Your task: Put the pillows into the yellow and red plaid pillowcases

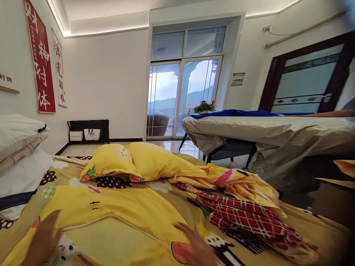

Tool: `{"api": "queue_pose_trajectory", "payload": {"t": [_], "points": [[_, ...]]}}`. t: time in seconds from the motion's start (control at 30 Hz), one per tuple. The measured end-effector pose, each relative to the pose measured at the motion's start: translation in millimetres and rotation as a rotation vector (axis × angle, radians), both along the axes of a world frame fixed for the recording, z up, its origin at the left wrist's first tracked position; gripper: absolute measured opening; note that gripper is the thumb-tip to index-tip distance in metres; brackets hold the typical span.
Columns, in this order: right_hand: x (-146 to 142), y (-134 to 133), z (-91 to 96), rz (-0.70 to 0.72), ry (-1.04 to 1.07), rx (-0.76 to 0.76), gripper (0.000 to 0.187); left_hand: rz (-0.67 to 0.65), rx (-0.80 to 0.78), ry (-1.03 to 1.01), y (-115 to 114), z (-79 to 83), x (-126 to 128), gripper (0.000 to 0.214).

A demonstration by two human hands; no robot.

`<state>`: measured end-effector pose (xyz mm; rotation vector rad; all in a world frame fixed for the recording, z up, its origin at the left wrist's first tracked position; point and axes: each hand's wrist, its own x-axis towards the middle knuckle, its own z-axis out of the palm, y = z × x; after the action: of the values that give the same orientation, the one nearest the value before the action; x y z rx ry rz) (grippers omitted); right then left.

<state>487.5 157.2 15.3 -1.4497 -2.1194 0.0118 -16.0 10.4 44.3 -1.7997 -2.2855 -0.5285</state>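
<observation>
A yellow pillowcase printed with rabbits and carrots lies spread out in front of me. Its near part is a paler, lighter yellow panel below a curved edge. My left hand is at the pillowcase's left side, fingers stretched out, slightly smeared. At the right side, by a carrot print, my right hand has its fingers extended over the cloth. Neither hand shows anything gripped; whether they touch the fabric I cannot tell. Just beyond lie two plump yellow pillows, one partly beside the other.
Crumpled yellow cloth and a red plaid cloth lie at the right on the patterned brown bedding. White folded bedding is stacked at the left. A plastic-covered table stands beyond the bed at right.
</observation>
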Motion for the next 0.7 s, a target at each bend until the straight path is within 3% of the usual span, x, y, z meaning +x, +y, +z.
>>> {"api": "queue_pose_trajectory", "payload": {"t": [0.1,0.13,0.2,0.3,0.4,0.47,0.57,0.7], "points": [[-112.8,23.6,25.5,0.295,-0.09,-0.261,0.083,-0.324,-0.288,-0.026,82.3,8.1,75.4,0.088],[-145.2,28.2,29.2,0.337,-0.136,-0.334,0.09,-0.38,-0.352,-0.026,105.4,7.8,93.6,0.093],[-187.5,37.6,28.9,0.417,-0.188,-0.359,0.082,-0.428,-0.403,-0.033,140.1,2.8,110.6,0.09],[-186.2,59.6,20.1,0.51,-0.203,-0.366,0.064,-0.409,-0.412,-0.068,160.9,-10.7,85.0,0.072],[-143.8,83.3,18.2,0.523,-0.189,-0.426,0.069,-0.352,-0.434,-0.083,154.1,-20.2,31.6,0.078],[-128.4,91.3,20.6,0.493,-0.186,-0.488,0.069,-0.309,-0.487,-0.097,147.2,-20.4,9.6,0.082],[-153.9,86.7,21.1,0.424,-0.193,-0.476,0.066,-0.254,-0.589,-0.156,153.0,-14.6,21.5,0.087],[-224.5,78.3,13.9,0.571,-0.166,-0.324,0.054,-0.521,-0.488,-0.373,188.1,-12.7,75.7,0.074]]}}
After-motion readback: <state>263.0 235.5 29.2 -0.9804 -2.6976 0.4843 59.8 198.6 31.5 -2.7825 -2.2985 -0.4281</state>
